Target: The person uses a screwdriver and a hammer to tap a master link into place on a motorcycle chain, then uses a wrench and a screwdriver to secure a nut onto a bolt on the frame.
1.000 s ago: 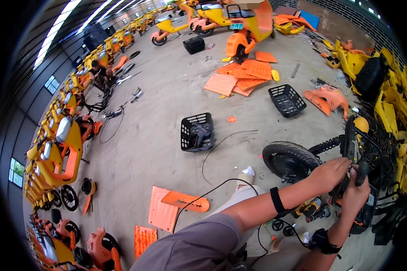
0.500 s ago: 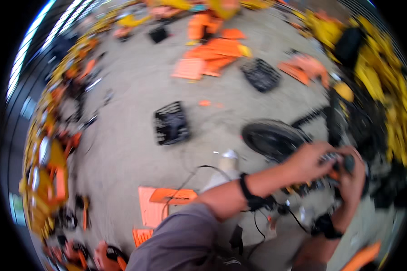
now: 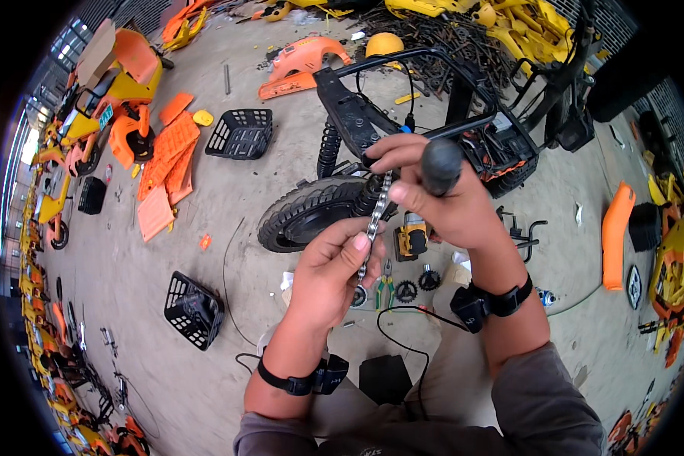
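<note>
A short length of metal roller chain [image 3: 378,213] runs between my hands in front of the stripped scooter frame [image 3: 357,114]. My left hand [image 3: 328,277] is closed on its lower part, thumb pressed over the links. Around a dark, rounded handle end [image 3: 441,166] curl the fingers of my right hand [image 3: 456,205]; the rest of that thing is hidden. The right fingertips lie at the chain's upper end, and whether they pinch it I cannot tell. Just behind both hands are the rear wheel [image 3: 300,218] and a coil-spring shock absorber [image 3: 327,152].
On the floor below the frame lie a yellow-and-black power drill [image 3: 411,237], green-handled pliers [image 3: 386,289] and toothed gears [image 3: 406,291]. Black baskets [image 3: 194,310] and orange panels [image 3: 167,159] are to the left. Scooters line the left side; yellow parts [image 3: 532,30] are piled behind.
The view has swung right, so the frame and wheel now stand centrally before me. Both hands appear nearer the middle, and the chain between them shows clearly after the earlier blur.
</note>
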The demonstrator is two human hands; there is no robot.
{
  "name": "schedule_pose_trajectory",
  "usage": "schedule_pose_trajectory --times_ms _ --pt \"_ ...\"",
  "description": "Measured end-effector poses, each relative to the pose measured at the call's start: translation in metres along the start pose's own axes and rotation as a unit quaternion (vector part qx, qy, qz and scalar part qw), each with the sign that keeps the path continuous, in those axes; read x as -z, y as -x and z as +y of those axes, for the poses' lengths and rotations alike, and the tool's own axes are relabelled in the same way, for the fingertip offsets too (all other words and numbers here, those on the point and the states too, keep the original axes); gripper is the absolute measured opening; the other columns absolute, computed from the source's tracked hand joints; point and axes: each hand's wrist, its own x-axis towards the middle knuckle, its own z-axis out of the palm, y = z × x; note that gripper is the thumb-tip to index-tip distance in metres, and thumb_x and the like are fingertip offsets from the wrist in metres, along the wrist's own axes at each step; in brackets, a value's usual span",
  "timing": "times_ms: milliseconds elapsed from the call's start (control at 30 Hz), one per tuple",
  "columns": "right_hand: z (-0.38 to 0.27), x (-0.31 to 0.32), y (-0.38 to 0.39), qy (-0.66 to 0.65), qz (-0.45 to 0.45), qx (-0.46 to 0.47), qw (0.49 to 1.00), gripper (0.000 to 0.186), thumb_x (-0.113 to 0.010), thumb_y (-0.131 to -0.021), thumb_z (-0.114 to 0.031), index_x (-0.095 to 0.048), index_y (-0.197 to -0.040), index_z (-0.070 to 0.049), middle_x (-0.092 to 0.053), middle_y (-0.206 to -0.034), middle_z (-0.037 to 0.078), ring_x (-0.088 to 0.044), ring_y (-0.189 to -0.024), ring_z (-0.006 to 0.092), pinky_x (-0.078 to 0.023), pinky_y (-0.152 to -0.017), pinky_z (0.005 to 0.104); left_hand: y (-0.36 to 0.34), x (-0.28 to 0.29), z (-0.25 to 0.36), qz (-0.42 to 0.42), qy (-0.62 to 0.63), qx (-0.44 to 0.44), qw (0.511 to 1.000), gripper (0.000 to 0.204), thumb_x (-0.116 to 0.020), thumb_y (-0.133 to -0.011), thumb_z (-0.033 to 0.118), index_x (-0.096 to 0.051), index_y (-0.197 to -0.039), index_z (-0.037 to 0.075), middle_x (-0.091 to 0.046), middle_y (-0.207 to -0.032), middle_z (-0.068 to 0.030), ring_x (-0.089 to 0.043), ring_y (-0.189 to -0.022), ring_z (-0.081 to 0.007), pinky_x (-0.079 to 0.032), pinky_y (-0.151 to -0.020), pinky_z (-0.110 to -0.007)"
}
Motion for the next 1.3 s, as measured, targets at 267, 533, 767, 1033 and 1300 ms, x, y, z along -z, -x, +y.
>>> schedule_pose_trajectory --times_ms 267,533,767,1033,1300 --pt "-0.07 0.032 0.021 -0.313 0.093 0.115 0.938 0.016 -0.056 -0.101 -0.025 -0.055 -0.104 -0.01 -0.042 -0.07 -0.004 -0.035 -0.046 0.0041 -0.025 -0.042 0.0223 0.006 0.01 0.002 0.068 -0.047 -0.071 0.994 0.027 -0.057 -0.104 0.015 -0.061 -0.124 -0.002 -0.067 -0.095 -0.0078 -0.062 -0.079 -0.0118 -0.049 -0.064 -0.025" --pt "-0.099 0.022 0.038 -0.386 0.12 0.205 0.891 0.012 -0.066 -0.089 -0.008 -0.056 -0.096 -0.01 -0.046 -0.062 -0.004 -0.034 -0.038 0.0033 -0.023 -0.037 0.0213 0.004 0.002 -0.006 0.135 -0.17 -0.101 0.971 0.026 -0.056 -0.104 0.014 -0.061 -0.124 -0.002 -0.066 -0.097 -0.0084 -0.06 -0.083 -0.0128 -0.051 -0.062 -0.026" --pt "-0.096 0.021 0.038 -0.357 0.11 0.203 0.905 0.011 -0.065 -0.09 -0.01 -0.056 -0.097 -0.01 -0.046 -0.062 -0.003 -0.035 -0.039 0.0036 -0.024 -0.037 0.021 0.005 0.001 -0.007 0.14 -0.178 -0.1 0.969 0.025 -0.059 -0.103 0.013 -0.062 -0.123 -0.002 -0.067 -0.095 -0.0065 -0.06 -0.081 -0.0104 -0.051 -0.06 -0.024" --pt "-0.098 0.019 0.041 -0.257 0.091 0.184 0.944 0.011 -0.062 -0.098 -0.016 -0.053 -0.105 -0.013 -0.047 -0.071 -0.002 -0.037 -0.042 0.004 -0.026 -0.037 0.0208 0.001 0.002 -0.021 0.142 -0.4 -0.171 0.889 0.018 -0.065 -0.097 0.006 -0.068 -0.113 -0.003 -0.066 -0.088 -0.0038 -0.056 -0.074 -0.0086 -0.046 -0.064 -0.024" --pt "-0.08 0.045 0.038 -0.217 0.037 0.156 0.963 0.026 -0.044 -0.108 -0.023 -0.052 -0.131 -0.013 -0.046 -0.073 -0.002 -0.035 -0.046 0.0052 -0.029 -0.042 0.0214 0.0 0.009 -0.026 0.113 -0.418 -0.121 0.893 0.018 -0.066 -0.096 0.005 -0.068 -0.112 -0.004 -0.065 -0.089 -0.0067 -0.057 -0.075 -0.0096 -0.047 -0.068 -0.024"
